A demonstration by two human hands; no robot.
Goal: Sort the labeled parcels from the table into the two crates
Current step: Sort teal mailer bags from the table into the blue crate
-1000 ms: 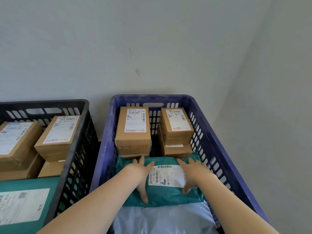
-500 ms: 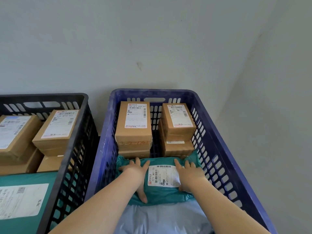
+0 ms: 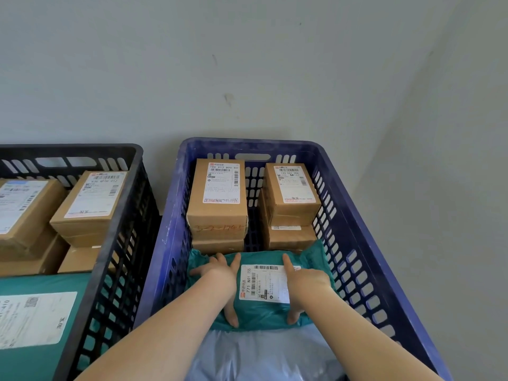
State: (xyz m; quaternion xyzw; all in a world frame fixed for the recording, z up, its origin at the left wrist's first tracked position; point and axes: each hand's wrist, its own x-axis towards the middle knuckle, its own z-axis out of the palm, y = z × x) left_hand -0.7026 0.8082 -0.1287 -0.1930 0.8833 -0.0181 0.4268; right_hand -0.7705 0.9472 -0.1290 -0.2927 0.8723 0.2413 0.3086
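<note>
**Desk:** Where is the parcel sitting?

**Me:** I'm seeing the green mailer point(image 3: 261, 312) lying in the blue crate point(image 3: 343, 188), its long axis running across the crate. Its far edge is touching the cardboard boxes point(image 3: 218, 215) and its near edge is overlapping a pale bag point(image 3: 261, 350).

**Desk:** And the hands?

**Me:** Both are resting right on top of it, flanking the label point(image 3: 264, 281), so neither is nearer. The left hand point(image 3: 220, 273) is pressing flat, fingers straight and spread, thumb reaching the near edge. The right hand point(image 3: 308, 281) is laying its index straight along the label. I'm not making out its other fingers.

**Desk:** How is it handling?

**Me:** I'm judging it to be soft, crinkly film, sagging where unsupported. The boxes are looking stiff and the crate is rigid and slotted.
</note>
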